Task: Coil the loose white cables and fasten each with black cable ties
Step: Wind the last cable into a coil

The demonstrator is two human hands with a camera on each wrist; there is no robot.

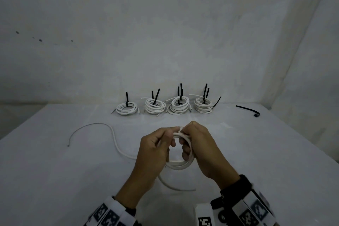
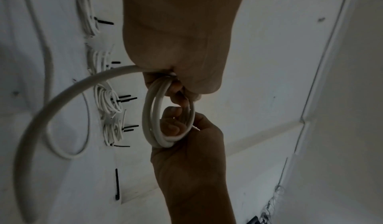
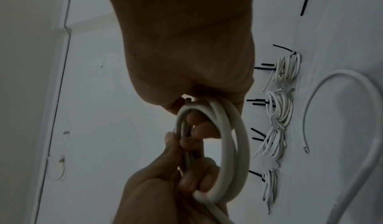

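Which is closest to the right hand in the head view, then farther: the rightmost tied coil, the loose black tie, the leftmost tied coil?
From the right hand:
1. Rightmost tied white cable coil, straight behind.
2. Loose black cable tie, far right.
3. Leftmost tied white cable coil, far left.

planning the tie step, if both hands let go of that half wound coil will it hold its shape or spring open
Probably springs open: the coil has no tie yet, and only the left hand and right hand keep its loops together. The loose tail lies in broad curves, suggesting springy cable. The tied coils hold shape.
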